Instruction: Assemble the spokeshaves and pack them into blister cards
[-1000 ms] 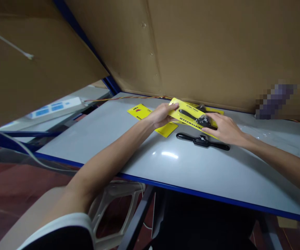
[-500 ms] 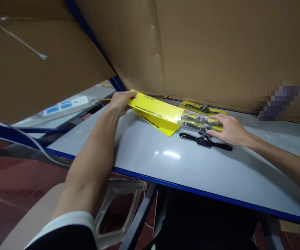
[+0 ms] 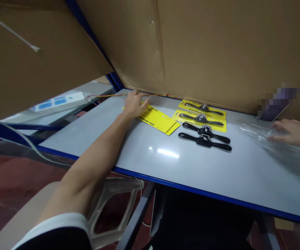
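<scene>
Left hand (image 3: 134,104) lies flat, fingers extended, on the far-left end of an empty yellow backing card (image 3: 158,119) resting on the grey table (image 3: 165,166); half a second ago that hand held the card lifted off the surface. Right hand (image 3: 292,133) has left the tools and now rests open, fingers spread, on a sheet of clear plastic film (image 3: 259,133) at the far right of the table. Two unpacked black spokeshaves (image 3: 204,138) lie side by side near the table's middle, one more than a second ago. Just behind them sit two carded spokeshaves (image 3: 201,114) on yellow cards against the cardboard wall (image 3: 217,52). Black print on the cards reads "WOODWORKING"; the smaller lines are too blurred to read here. A white power strip (image 3: 58,102) lies beyond the table's left edge, and a red-and-yellow wire (image 3: 108,95) runs along the far edge.
</scene>
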`<state>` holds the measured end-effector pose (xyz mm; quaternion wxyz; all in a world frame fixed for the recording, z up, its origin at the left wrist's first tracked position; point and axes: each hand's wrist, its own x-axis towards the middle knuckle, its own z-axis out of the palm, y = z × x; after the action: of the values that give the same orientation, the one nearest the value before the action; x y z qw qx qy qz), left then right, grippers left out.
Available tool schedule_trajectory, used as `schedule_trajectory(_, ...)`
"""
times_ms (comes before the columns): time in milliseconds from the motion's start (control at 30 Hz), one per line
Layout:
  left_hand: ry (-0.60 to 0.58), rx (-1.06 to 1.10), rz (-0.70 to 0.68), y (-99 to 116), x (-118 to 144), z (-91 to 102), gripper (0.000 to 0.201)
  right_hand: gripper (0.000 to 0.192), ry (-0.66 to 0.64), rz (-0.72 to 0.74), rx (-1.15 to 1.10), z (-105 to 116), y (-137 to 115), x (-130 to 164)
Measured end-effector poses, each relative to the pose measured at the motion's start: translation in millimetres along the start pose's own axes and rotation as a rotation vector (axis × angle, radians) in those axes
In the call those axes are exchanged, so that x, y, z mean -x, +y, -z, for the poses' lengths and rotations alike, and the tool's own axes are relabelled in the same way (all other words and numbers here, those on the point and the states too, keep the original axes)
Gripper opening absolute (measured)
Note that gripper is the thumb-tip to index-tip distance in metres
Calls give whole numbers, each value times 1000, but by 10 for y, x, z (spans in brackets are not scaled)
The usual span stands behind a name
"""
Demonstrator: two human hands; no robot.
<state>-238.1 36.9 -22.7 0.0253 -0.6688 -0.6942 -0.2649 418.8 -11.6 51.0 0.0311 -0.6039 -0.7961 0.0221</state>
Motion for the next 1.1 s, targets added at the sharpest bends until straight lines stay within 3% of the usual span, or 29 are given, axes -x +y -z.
schedule_trajectory(67,-78,50,-184,269,31,-73,56,51,-5,-27,15,-60,174,16)
schedule_trajectory(167,-254,132,-402,682,154,-189,61,47,46,-131,50,-124,183,-9)
schedule_trajectory(233,-377,168,-452,865,243,-251,62,47,2,-182,40,-107,97,-55)
schedule_trajectory(300,-421,207,-456,937,294,-291,60,47,-70,-193,6,-52,-44,-103)
schedule_trajectory(367,-418,254,-444,930,298,-311,56,44,-63,-127,-37,-4,-272,-146)
schedule_trajectory(500,-371,309,-409,881,252,-337,52,38,204,244,-156,-88,-1048,-308)
schedule_trajectory(567,-353,328,-409,887,251,-352,52,42,179,385,-228,-205,-1491,-479)
schedule_trajectory(700,-321,389,-411,912,286,-376,49,54,-11,439,-269,-419,-2112,-938)
schedule_trajectory(867,-299,376,-382,919,306,-348,46,59,-86,460,-133,-563,-2312,-1304)
schedule_trajectory(1000,-259,424,-344,978,325,-262,44,54,11,488,-150,-547,-2293,-1311)
schedule_trajectory(1100,-149,655,-254,1077,331,-210,44,54,75,429,-204,-455,-2300,-1240)
